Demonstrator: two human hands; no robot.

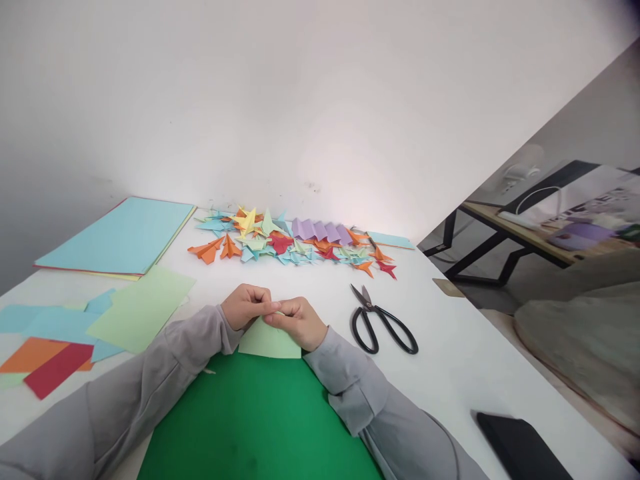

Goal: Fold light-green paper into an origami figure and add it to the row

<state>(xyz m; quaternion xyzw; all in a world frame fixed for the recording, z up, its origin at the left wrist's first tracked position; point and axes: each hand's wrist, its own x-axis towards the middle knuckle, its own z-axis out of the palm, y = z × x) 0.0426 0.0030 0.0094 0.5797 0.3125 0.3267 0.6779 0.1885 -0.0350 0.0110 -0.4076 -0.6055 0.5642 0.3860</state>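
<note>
Closest, a smooth deep-green sheet (260, 413) covers part of the white bench (450, 340). Just beyond, a pale green paper piece (270, 342) extends toward the person, its long lower edge running left to right; the fingers of left hand (249, 306) and right hand (306, 325), equally near, pinch its top. Farther lie black-handled metal scissors (369, 307), then colourful folded paper shapes (281, 243) by the pale wall (320, 100).

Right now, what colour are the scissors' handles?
Black; the head view shows the handles best, with the scissors lying on the white table.
</note>
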